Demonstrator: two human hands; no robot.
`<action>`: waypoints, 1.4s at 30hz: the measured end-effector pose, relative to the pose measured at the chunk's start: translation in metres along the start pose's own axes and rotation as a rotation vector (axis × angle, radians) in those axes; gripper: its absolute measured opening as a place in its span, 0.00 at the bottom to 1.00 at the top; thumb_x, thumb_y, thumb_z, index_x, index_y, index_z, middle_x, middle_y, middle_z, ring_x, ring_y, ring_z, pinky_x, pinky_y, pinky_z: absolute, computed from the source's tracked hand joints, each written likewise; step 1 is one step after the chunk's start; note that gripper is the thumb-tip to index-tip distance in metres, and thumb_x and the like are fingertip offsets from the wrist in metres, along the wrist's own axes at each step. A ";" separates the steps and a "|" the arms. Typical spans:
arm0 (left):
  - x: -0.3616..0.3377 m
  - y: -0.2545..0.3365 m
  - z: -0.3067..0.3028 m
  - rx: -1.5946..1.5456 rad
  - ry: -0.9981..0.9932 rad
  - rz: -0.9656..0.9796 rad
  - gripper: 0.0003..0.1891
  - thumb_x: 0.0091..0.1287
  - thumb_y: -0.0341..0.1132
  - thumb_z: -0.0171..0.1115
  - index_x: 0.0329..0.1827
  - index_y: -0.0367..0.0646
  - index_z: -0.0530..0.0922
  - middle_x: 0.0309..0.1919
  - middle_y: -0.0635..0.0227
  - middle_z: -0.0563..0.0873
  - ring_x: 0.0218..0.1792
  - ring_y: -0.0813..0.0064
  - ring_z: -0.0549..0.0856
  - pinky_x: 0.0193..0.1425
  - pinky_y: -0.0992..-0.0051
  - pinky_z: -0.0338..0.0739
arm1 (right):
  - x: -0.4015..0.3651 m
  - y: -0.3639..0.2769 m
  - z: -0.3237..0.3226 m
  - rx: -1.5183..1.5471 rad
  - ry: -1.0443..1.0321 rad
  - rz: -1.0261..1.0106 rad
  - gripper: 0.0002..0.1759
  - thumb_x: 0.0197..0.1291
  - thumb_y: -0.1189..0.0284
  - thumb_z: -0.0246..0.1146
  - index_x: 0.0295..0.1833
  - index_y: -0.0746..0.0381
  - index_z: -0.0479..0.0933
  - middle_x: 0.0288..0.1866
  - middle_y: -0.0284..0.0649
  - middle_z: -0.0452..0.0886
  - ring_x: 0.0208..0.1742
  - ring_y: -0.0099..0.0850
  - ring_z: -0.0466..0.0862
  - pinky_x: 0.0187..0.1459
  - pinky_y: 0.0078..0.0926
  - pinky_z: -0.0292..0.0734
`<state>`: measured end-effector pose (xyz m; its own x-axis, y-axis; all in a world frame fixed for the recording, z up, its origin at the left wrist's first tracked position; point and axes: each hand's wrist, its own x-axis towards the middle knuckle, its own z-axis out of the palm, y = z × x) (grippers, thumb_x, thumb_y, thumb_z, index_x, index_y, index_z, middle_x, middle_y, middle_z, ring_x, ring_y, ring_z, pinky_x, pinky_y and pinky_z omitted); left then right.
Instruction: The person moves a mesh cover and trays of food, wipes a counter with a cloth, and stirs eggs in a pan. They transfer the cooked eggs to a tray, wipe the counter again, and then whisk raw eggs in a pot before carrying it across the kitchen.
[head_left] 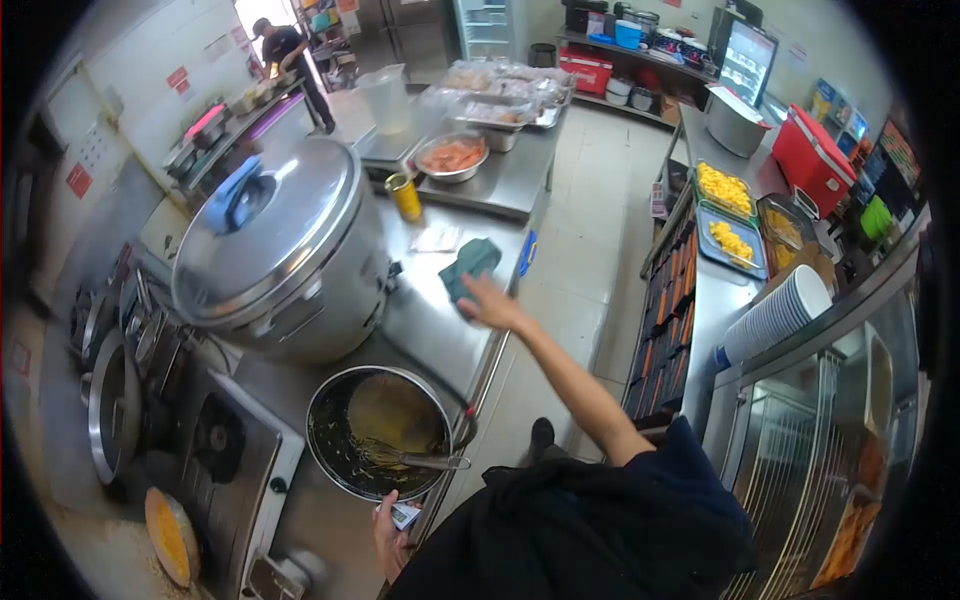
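Observation:
My right hand [488, 304] reaches over the steel counter, its fingers apart at the near edge of a crumpled dark green cloth [474, 262]. The fingers touch or overlap the cloth; a firm grip does not show. Low in the view, my left hand [391, 538] is closed around a small white device with a grey display [404, 515], partly hidden by the fingers. Just above it stands a deep steel pot [318, 432] with a yellowish-brown liquid [392, 408] inside. A wire whisk [380, 452] rests in the pot, its handle over the rim.
A large lidded cooker [290, 255] stands left of the cloth. Beyond are a yellow can [404, 196] and a bowl of orange-pink food [452, 156]. Across the aisle, trays of yellow food [728, 236] and stacked cups [775, 315] line a counter. A person [290, 60] stands far back left.

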<state>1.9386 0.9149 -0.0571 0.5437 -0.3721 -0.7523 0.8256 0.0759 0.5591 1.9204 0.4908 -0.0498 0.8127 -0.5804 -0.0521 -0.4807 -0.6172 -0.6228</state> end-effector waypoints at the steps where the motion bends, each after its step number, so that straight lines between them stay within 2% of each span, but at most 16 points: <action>1: 0.008 -0.007 0.021 0.011 -0.008 -0.003 0.12 0.53 0.27 0.58 0.38 0.35 0.69 0.24 0.59 0.77 0.21 0.67 0.77 0.27 0.63 0.77 | -0.001 0.024 0.012 0.239 -0.060 -0.156 0.33 0.58 0.49 0.45 0.66 0.53 0.49 0.65 0.50 0.54 0.62 0.49 0.60 0.62 0.35 0.51; 3: 0.024 -0.015 0.065 -0.032 -0.088 -0.036 0.12 0.52 0.27 0.58 0.38 0.34 0.68 0.24 0.57 0.77 0.22 0.67 0.77 0.27 0.63 0.77 | -0.028 0.036 0.015 0.546 -0.307 -0.104 0.38 0.56 0.45 0.45 0.66 0.56 0.47 0.64 0.48 0.55 0.63 0.43 0.60 0.57 0.42 0.60; 5: 0.029 -0.022 0.117 0.005 -0.061 -0.015 0.12 0.52 0.27 0.58 0.38 0.34 0.68 0.24 0.57 0.77 0.22 0.67 0.77 0.27 0.63 0.77 | -0.072 0.017 -0.035 0.828 -0.530 0.266 0.31 0.57 0.46 0.44 0.58 0.57 0.62 0.58 0.46 0.65 0.58 0.35 0.66 0.50 0.34 0.69; 6: 0.033 -0.024 0.143 0.033 -0.041 0.011 0.12 0.52 0.27 0.57 0.38 0.33 0.68 0.24 0.57 0.77 0.22 0.68 0.77 0.27 0.63 0.77 | -0.076 0.029 -0.042 0.837 -0.517 0.275 0.31 0.57 0.46 0.44 0.58 0.57 0.62 0.58 0.46 0.65 0.58 0.35 0.66 0.50 0.34 0.69; 8: 0.040 -0.023 0.189 0.088 -0.143 -0.026 0.11 0.54 0.28 0.57 0.37 0.35 0.66 0.23 0.58 0.76 0.22 0.68 0.77 0.27 0.66 0.76 | -0.083 0.058 -0.059 1.029 -0.342 0.341 0.26 0.58 0.46 0.44 0.44 0.58 0.68 0.51 0.41 0.69 0.54 0.30 0.69 0.44 0.26 0.72; 11: 0.078 -0.031 0.232 0.175 -0.269 -0.134 0.11 0.54 0.28 0.56 0.37 0.34 0.66 0.23 0.58 0.76 0.22 0.68 0.77 0.27 0.67 0.76 | -0.087 0.090 -0.099 0.934 -0.175 0.330 0.25 0.58 0.45 0.43 0.36 0.58 0.66 0.42 0.35 0.70 0.47 0.27 0.70 0.39 0.25 0.72; 13: 0.088 -0.028 0.265 0.225 -0.281 -0.196 0.11 0.53 0.28 0.56 0.38 0.33 0.69 0.24 0.57 0.77 0.21 0.68 0.77 0.27 0.65 0.76 | -0.087 0.108 -0.124 1.027 -0.099 0.362 0.25 0.58 0.46 0.43 0.37 0.58 0.67 0.36 0.32 0.68 0.39 0.23 0.69 0.34 0.20 0.68; 15: 0.091 -0.026 0.316 0.268 -0.351 -0.143 0.10 0.54 0.28 0.55 0.37 0.33 0.69 0.24 0.57 0.77 0.21 0.68 0.77 0.27 0.65 0.76 | -0.083 0.134 -0.148 1.151 -0.095 0.390 0.26 0.59 0.46 0.40 0.43 0.58 0.66 0.48 0.36 0.67 0.54 0.27 0.64 0.47 0.40 0.68; 16: 0.095 -0.025 0.339 0.334 -0.336 -0.133 0.09 0.54 0.27 0.55 0.36 0.33 0.69 0.24 0.58 0.77 0.21 0.69 0.77 0.28 0.64 0.76 | -0.079 0.137 -0.161 1.046 -0.059 0.436 0.21 0.59 0.51 0.47 0.34 0.60 0.67 0.45 0.37 0.70 0.48 0.24 0.69 0.39 0.32 0.71; 17: 0.106 -0.026 0.358 0.357 -0.349 -0.155 0.09 0.54 0.27 0.55 0.36 0.33 0.69 0.24 0.58 0.77 0.21 0.69 0.77 0.28 0.64 0.76 | -0.074 0.150 -0.167 1.054 -0.032 0.458 0.21 0.59 0.51 0.47 0.34 0.60 0.67 0.45 0.37 0.70 0.48 0.24 0.69 0.39 0.32 0.71; 20: 0.151 -0.028 0.409 0.495 -0.479 -0.188 0.09 0.55 0.28 0.55 0.36 0.33 0.69 0.24 0.59 0.77 0.20 0.69 0.77 0.25 0.67 0.76 | -0.057 0.185 -0.182 0.823 0.186 0.421 0.07 0.52 0.70 0.58 0.34 0.62 0.71 0.29 0.31 0.72 0.28 0.20 0.73 0.22 0.17 0.70; 23: 0.182 -0.026 0.477 0.569 -0.519 -0.183 0.11 0.57 0.31 0.57 0.37 0.34 0.68 0.24 0.60 0.77 0.20 0.71 0.77 0.24 0.71 0.76 | -0.029 0.219 -0.198 0.985 0.413 0.507 0.08 0.52 0.71 0.57 0.38 0.62 0.72 0.27 0.30 0.70 0.28 0.19 0.72 0.23 0.17 0.71; 27: 0.218 -0.012 0.566 0.606 -0.765 -0.213 0.16 0.63 0.44 0.50 0.42 0.39 0.67 0.26 0.60 0.78 0.22 0.75 0.78 0.25 0.74 0.76 | -0.001 0.269 -0.234 1.109 0.622 0.642 0.05 0.48 0.74 0.57 0.30 0.65 0.69 0.25 0.34 0.67 0.26 0.23 0.74 0.22 0.22 0.77; 31: 0.248 -0.009 0.674 0.679 -0.852 -0.202 0.23 0.65 0.50 0.43 0.53 0.39 0.63 0.31 0.59 0.79 0.21 0.77 0.77 0.25 0.76 0.76 | 0.005 0.327 -0.280 1.079 0.839 0.716 0.05 0.48 0.76 0.57 0.32 0.65 0.70 0.25 0.33 0.69 0.26 0.23 0.75 0.22 0.23 0.78; 35: 0.268 -0.013 0.796 0.400 -0.966 -0.357 0.31 0.63 0.58 0.37 0.58 0.39 0.60 0.25 0.66 0.76 0.22 0.78 0.74 0.27 0.74 0.73 | 0.006 0.372 -0.324 1.048 1.003 0.891 0.08 0.49 0.78 0.55 0.38 0.65 0.72 0.28 0.34 0.75 0.27 0.21 0.75 0.26 0.21 0.76; 42: 0.288 -0.046 1.003 0.267 -1.292 -0.568 0.35 0.60 0.63 0.34 0.56 0.39 0.61 0.23 0.69 0.67 0.23 0.75 0.66 0.27 0.76 0.61 | 0.043 0.477 -0.387 1.088 1.282 0.737 0.08 0.50 0.77 0.54 0.38 0.64 0.73 0.26 0.29 0.73 0.25 0.15 0.71 0.20 0.14 0.67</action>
<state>1.9059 -0.1238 0.0503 -0.4783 -0.8677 -0.1352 0.7494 -0.4835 0.4523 1.5984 -0.0343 -0.0468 -0.4129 -0.8653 -0.2843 0.2443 0.1955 -0.9498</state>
